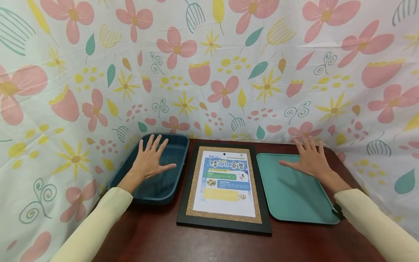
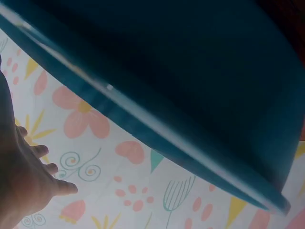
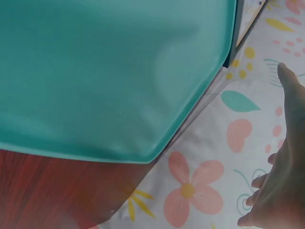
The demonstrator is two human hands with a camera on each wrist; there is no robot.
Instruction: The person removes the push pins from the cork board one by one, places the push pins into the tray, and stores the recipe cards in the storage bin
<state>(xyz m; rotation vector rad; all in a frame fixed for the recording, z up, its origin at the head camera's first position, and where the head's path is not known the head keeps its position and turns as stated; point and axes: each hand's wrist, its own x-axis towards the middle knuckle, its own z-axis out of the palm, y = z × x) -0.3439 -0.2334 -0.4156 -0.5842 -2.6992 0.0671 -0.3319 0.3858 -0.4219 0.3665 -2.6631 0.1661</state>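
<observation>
Fingers spread, my left hand (image 1: pixel 147 163) hovers over a deep dark blue bin (image 1: pixel 176 182) at the left of the table and holds nothing. In the left wrist view the hand (image 2: pixel 28 176) appears at the lower left, apart from the bin's rim (image 2: pixel 157 126). My right hand (image 1: pixel 309 160), also spread and holding nothing, is above a flat teal tray (image 1: pixel 294 196) on the right. The right wrist view has that hand (image 3: pixel 281 171) at its right edge, away from the tray (image 3: pixel 95 86). Both containers look empty inside.
Between the two containers lies a black-framed cork board (image 1: pixel 226 225) with a printed sheet (image 1: pixel 226 182) on it. The dark red-brown table (image 1: pixel 209 247) meets a flower-patterned curtain (image 1: pixel 216 72) at the back and left.
</observation>
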